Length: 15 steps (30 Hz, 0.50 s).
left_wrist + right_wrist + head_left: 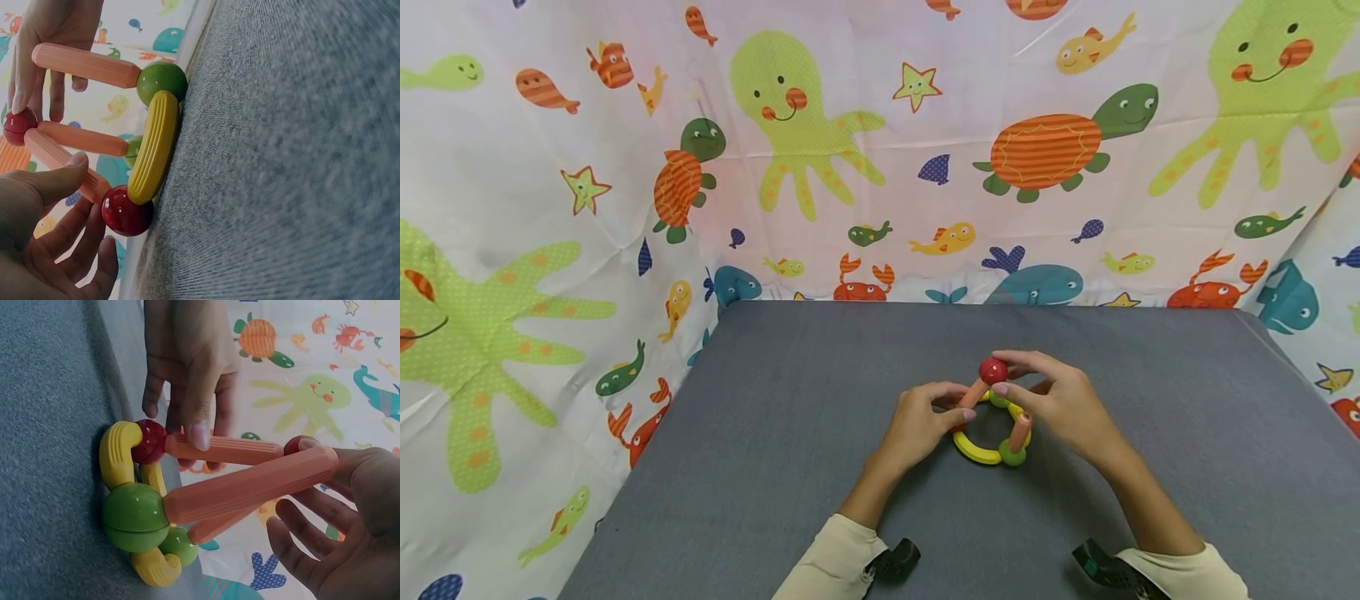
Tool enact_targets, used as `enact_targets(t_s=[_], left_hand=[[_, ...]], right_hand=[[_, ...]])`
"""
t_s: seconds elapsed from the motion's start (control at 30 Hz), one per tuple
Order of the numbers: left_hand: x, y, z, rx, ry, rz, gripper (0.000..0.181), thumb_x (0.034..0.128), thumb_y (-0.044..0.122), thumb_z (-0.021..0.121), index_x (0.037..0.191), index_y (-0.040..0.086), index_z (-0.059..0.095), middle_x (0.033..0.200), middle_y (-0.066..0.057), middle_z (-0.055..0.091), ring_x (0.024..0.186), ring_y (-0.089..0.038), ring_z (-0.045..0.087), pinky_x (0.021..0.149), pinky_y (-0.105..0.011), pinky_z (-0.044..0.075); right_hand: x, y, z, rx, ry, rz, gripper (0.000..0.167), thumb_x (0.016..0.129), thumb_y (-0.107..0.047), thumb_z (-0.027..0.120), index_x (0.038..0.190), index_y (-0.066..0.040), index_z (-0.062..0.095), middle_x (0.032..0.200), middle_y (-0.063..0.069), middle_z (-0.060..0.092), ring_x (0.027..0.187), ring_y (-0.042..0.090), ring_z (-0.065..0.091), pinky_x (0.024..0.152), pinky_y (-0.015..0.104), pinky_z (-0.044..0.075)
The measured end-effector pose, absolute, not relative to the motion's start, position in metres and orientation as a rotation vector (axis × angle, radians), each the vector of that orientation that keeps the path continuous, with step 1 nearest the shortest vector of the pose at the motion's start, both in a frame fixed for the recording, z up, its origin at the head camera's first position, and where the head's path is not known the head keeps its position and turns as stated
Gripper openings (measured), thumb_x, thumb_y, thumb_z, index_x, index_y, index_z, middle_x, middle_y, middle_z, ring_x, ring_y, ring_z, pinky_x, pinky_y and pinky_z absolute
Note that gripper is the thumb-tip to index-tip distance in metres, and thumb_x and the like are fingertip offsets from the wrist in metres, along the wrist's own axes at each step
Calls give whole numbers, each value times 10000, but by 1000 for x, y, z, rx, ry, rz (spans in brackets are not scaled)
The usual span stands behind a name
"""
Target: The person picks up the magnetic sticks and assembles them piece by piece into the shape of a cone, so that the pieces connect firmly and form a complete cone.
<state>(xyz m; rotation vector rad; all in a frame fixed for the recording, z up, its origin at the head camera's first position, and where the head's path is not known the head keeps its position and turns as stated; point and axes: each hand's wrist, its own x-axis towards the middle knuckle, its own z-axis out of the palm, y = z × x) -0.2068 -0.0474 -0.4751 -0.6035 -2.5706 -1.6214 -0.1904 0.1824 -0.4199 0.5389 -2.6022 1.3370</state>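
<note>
A toy frame stands on the grey surface: a ring of yellow curved pieces (977, 452) joined by balls, with ridged orange rods rising from it. My left hand (917, 423) pinches one orange rod (57, 152) just above a dark red ball (127, 211) on the ring. My right hand (1067, 404) holds the upper red ball (994, 371) between thumb and fingers. Two rods meet at that ball; the second comes up from the rear green ball (180, 546). A third rod (1020, 432) leans up from the front green ball (1012, 455), its top end unattached.
Grey cloth (775, 417) covers the table around the toy. A curtain (865, 150) printed with sea animals hangs behind and along the sides. Dark wrist cameras (898, 560) sit at both cream sleeves.
</note>
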Motion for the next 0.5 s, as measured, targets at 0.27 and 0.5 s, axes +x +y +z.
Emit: enact_targets(t_s=[0.27, 0.5], left_hand=[[-207, -49, -476, -589, -2575, -1619, 257, 925, 174, 844, 1175, 135, 800, 1033, 28, 788, 923, -54, 695, 842, -227, 563], [-208, -49, -476, -584, -2580, -1617, 260, 925, 185, 845, 1177, 140, 800, 1038, 29, 785, 928, -54, 690, 847, -226, 564]], right_hand=[[-190, 198, -413, 583, -2599, 1356, 404, 996, -246, 775, 1384, -167, 695, 1271, 40, 740, 1067, 165, 694, 825, 236, 584], [-191, 218, -409, 693, -2661, 1504, 316, 1021, -214, 733, 1334, -169, 723, 1205, 44, 745, 979, 186, 722, 809, 297, 596]])
